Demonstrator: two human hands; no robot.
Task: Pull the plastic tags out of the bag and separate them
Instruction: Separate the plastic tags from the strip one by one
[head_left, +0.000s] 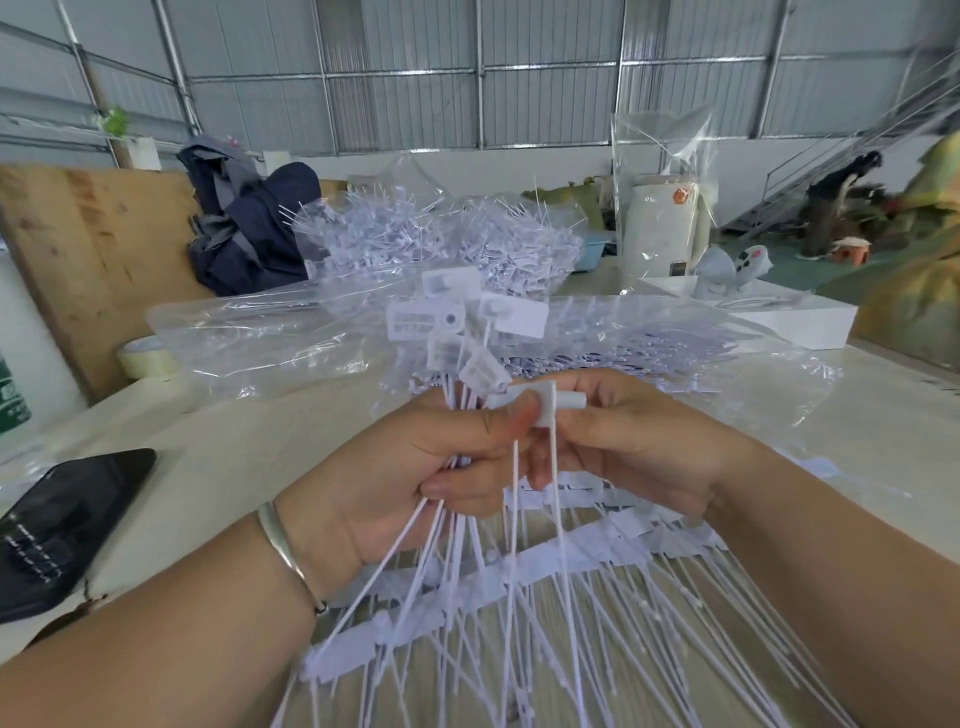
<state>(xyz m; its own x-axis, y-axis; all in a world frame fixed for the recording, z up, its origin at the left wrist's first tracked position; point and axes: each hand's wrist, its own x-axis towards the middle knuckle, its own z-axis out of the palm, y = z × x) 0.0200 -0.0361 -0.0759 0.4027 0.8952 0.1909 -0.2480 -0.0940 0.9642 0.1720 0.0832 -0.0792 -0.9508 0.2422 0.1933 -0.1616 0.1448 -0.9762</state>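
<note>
My left hand (415, 467) grips a bunch of white plastic tags (457, 322) by their thin stems, the flat heads fanning up above my fingers. My right hand (639, 447) pinches one tag head (545, 402) at the top of the bunch, with my left thumb pressed against it too. Strips of joined tags (519, 571) lie on the table under my hands, their long tails spreading toward me. A clear plastic bag (270, 332) lies flat behind the hands, with more tags inside it on the right.
A heap of loose tags (441, 239) sits at the back centre of the pale table (218, 447). A black phone (62, 525) lies at the left, a roll of tape (145, 356) behind it. A dark jacket (249, 228) and a white box (795, 317) stand farther back.
</note>
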